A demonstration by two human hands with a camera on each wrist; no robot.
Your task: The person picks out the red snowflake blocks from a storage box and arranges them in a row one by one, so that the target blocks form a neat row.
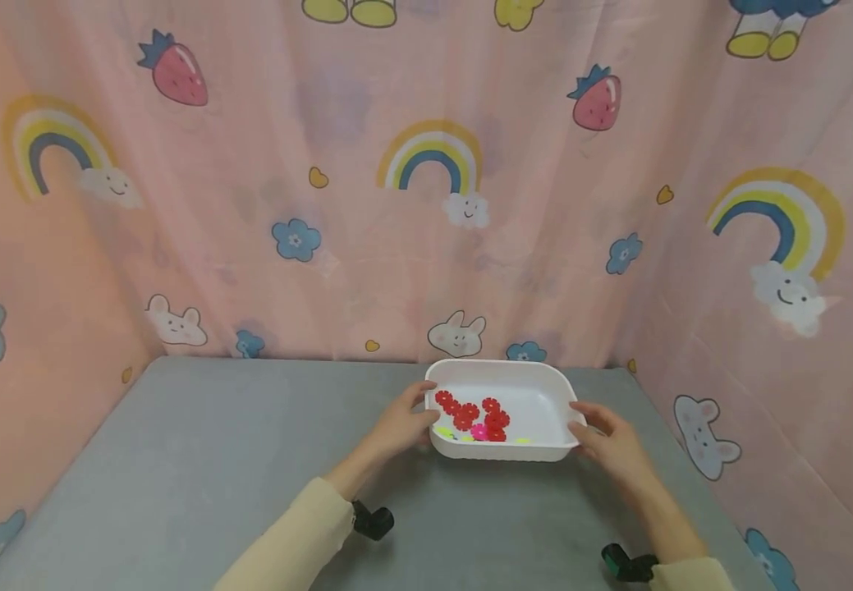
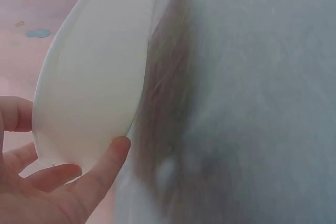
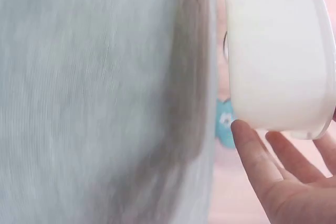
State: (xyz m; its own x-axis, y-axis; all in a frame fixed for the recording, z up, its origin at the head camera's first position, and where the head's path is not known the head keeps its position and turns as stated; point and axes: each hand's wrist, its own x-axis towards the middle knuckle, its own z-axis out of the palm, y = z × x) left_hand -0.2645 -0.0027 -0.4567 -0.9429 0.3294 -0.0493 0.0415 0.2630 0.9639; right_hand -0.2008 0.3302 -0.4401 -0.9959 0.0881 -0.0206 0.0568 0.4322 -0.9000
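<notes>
A white tray (image 1: pixel 537 402) is held by its two short ends, tilted toward the head camera. Inside, toward its left and near side, lie several red flower-shaped pieces (image 1: pixel 463 420), a pink one (image 1: pixel 479 432) and some yellow pieces (image 1: pixel 444 431). The left hand (image 1: pixel 400 423) grips the left end, thumb at the rim. At the opposite end the right hand (image 1: pixel 614 447) has its thumb and fingers on the tray. Both wrist views show fingers against the tray's outer wall (image 2: pixel 94 77), (image 3: pixel 281 51), with a gap and shadow between tray and table.
The grey table (image 1: pixel 212 460) extends left and in front of the tray. A pink patterned curtain (image 1: pixel 249 287) hangs behind the table and along both sides. Black straps with small devices (image 1: pixel 373 521) are at both wrists.
</notes>
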